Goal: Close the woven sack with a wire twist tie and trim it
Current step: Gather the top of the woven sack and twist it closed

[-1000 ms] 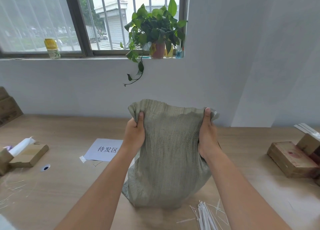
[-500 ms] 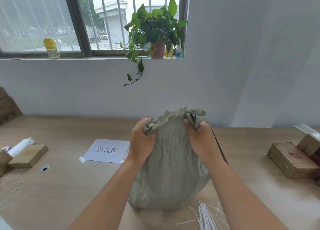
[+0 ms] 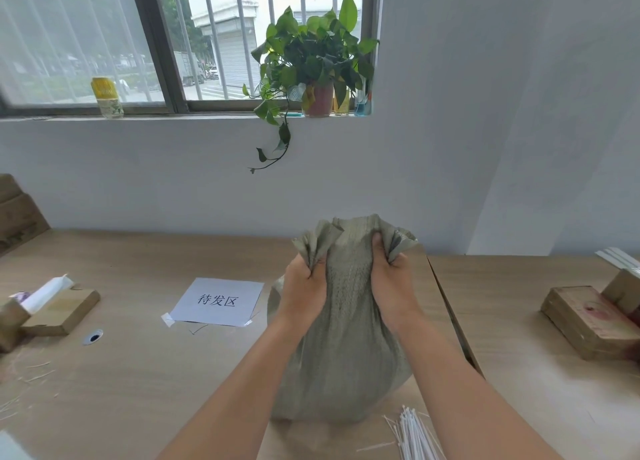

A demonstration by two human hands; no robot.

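The woven sack point(image 3: 341, 338) stands upright on the wooden table point(image 3: 138, 373), full and rounded at the base, its mouth gathered into folds at the top. The left hand point(image 3: 304, 288) is closed in a fist on the left portion of the gathered mouth; cloth protrudes above the knuckles. The right hand point(image 3: 393, 283) is likewise clenched on the right portion, with a fold of fabric standing out above and to the right of it. The two fists sit near each other, a ridge of sack fabric between them. No tie is on the neck.

A bundle of white ties point(image 3: 414, 437) lies on the table just beside the sack's base, on the near right. A paper sheet point(image 3: 216, 302) with printed characters lies taped flat to the left of the sack. A wooden block point(image 3: 588, 321) sits well apart at the right edge. A potted plant point(image 3: 311, 61) stands on the window sill behind.
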